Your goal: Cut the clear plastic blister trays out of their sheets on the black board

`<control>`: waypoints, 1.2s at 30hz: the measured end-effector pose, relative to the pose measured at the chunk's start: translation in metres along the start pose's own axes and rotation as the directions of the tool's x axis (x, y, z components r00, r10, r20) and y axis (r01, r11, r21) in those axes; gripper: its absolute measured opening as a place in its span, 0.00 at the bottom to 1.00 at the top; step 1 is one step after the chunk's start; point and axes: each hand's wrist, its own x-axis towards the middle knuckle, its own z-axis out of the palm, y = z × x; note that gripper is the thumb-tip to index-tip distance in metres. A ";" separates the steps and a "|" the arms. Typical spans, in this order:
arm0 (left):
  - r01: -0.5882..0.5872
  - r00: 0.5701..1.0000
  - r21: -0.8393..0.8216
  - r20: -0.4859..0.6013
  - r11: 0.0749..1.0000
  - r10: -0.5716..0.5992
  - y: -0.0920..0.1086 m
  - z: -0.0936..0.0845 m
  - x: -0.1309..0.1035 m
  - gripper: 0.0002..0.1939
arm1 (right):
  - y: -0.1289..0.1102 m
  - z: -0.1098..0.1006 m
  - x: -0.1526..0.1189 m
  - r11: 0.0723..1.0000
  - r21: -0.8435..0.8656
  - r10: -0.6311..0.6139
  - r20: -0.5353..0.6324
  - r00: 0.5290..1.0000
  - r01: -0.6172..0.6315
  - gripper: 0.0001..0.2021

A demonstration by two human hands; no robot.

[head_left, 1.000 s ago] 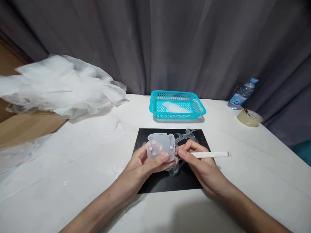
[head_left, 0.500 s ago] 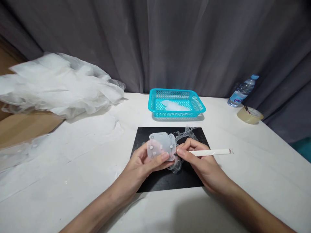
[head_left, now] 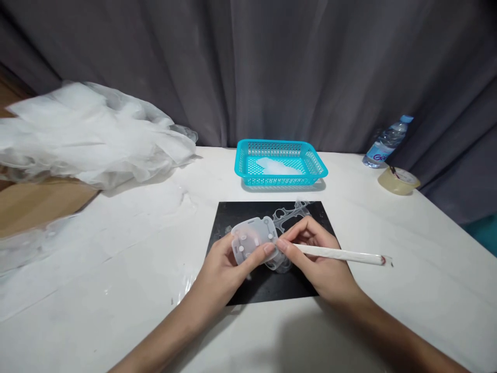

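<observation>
You see the white table [head_left: 128, 274] softly lit, a diffuse shadow [head_left: 310, 339] at its near side, glints on clear film [head_left: 188, 284], and a dim grey curtain [head_left: 279, 67].

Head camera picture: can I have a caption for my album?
Left hand holds a frosted plastic piece, right hand a white stick, over a black mat.

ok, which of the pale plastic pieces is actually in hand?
The rounded plate with small studs, in the left hand; the openwork scrap lies on the black mat, the other pale pieces in the blue basket.
</observation>
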 end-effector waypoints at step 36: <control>0.094 0.994 -0.120 0.070 0.988 -0.086 0.014 -0.003 -0.007 0.15 | 0.005 -0.032 0.014 0.950 -0.305 -0.096 -0.098 0.991 0.062 0.30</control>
